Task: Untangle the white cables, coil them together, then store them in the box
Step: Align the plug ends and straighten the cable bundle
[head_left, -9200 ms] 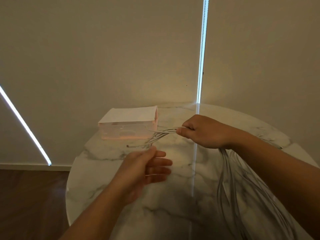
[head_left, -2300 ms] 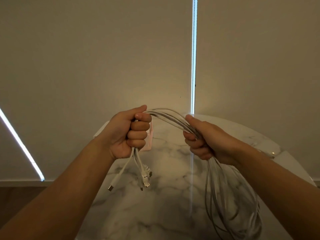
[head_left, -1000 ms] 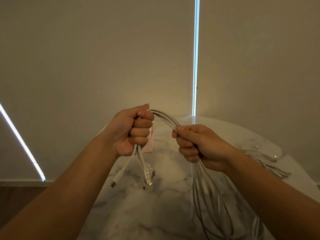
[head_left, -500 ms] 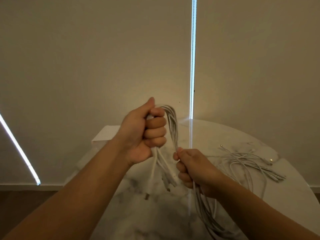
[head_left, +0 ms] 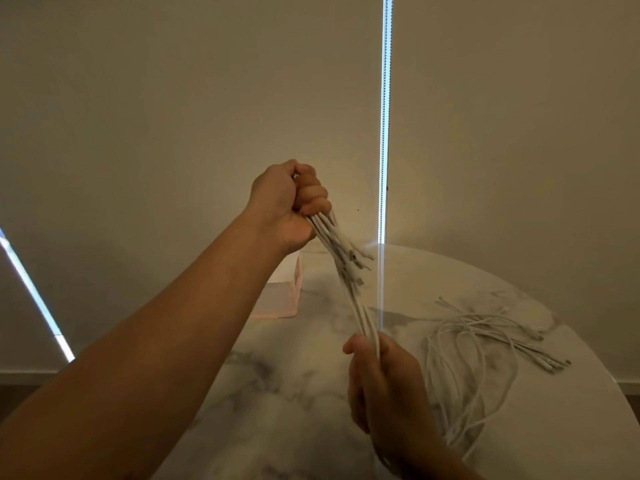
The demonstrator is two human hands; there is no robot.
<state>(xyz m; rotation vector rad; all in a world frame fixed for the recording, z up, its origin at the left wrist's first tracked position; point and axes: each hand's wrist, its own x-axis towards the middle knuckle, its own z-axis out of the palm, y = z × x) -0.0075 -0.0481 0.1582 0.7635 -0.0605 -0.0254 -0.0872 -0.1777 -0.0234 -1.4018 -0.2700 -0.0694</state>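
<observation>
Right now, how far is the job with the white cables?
Done, apparently: untangling, as the white cables run as one straight bundle. In hand: the left hand grips the bundle high, the right hand grips it lower, pulled taut; no finished coil shows. Left: coil the loose lengths lying on the table, then store all in the box, partly hidden behind the left arm.

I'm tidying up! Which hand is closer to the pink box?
Left. The left hand grips the cables just above the right end of the pink box; the right hand holds them lower, off to its right and nearer the person.
</observation>
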